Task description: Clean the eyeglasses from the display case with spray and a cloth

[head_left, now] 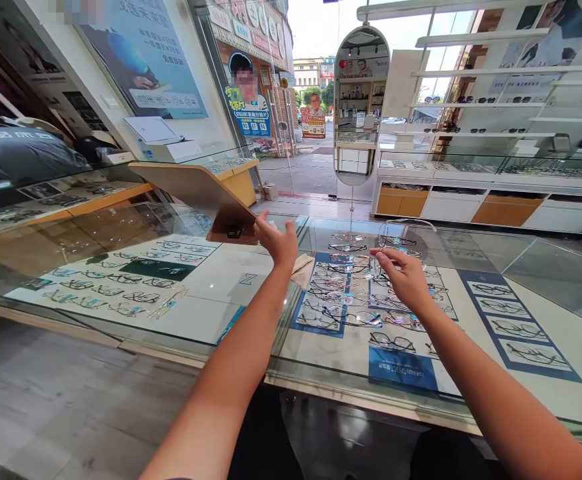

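My left hand (277, 239) is at the right edge of a brown tilted board (205, 200) on the glass counter. Its thumb stands away from the fingers, and the fingertips touch the board's edge. Beside the wrist lies a beige cloth (301, 270). Over the glass, my right hand (401, 273) is closed in a pinch on a thin part of a pair of eyeglasses (381, 235); the frame is hard to separate from the glasses behind it. Below the right hand, rows of eyeglasses (353, 319) lie on blue and white cards in the display case.
The glass counter (265, 333) runs across in front of me, with more eyeglasses (141, 297) under its left part. Beyond it stand an oval mirror (362, 107) and a display cabinet (505, 207). A person in a grey shirt (25, 157) leans at far left.
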`<state>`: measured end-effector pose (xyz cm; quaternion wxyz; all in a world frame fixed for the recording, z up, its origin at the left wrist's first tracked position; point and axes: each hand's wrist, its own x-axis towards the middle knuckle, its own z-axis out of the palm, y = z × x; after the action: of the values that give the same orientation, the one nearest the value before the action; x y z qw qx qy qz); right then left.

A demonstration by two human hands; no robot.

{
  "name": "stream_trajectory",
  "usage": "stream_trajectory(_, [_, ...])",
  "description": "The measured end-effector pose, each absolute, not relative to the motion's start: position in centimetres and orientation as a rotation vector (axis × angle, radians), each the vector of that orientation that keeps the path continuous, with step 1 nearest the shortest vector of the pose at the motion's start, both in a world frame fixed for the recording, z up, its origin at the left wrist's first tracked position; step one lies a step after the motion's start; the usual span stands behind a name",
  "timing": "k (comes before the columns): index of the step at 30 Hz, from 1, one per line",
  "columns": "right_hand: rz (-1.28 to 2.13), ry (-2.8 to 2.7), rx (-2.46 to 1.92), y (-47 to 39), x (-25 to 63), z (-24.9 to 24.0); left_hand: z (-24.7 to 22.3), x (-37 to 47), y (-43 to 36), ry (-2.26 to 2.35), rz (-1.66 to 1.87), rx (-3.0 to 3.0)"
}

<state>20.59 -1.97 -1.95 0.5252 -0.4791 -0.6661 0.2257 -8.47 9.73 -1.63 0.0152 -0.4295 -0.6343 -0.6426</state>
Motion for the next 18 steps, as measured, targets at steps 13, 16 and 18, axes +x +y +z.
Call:
stream_trajectory(13, [0.394, -1.674, -1.138, -2.1, 20.8, -1.3, -5.5, -11.8, 13.4, -2.445, -2.113, -1.423])
stream_trajectory(16, [0.36, -1.661, -1.162, -2.2, 20.8, -1.2, -4.2, -9.9, 12.8, -2.301, -2.239, -1.564])
stream_trajectory(18, [0.354, -1.648, -1.165, -2.3, 20.8, -1.1, -3.0, -8.1, 11.8, -2.212, -2.326, -1.705])
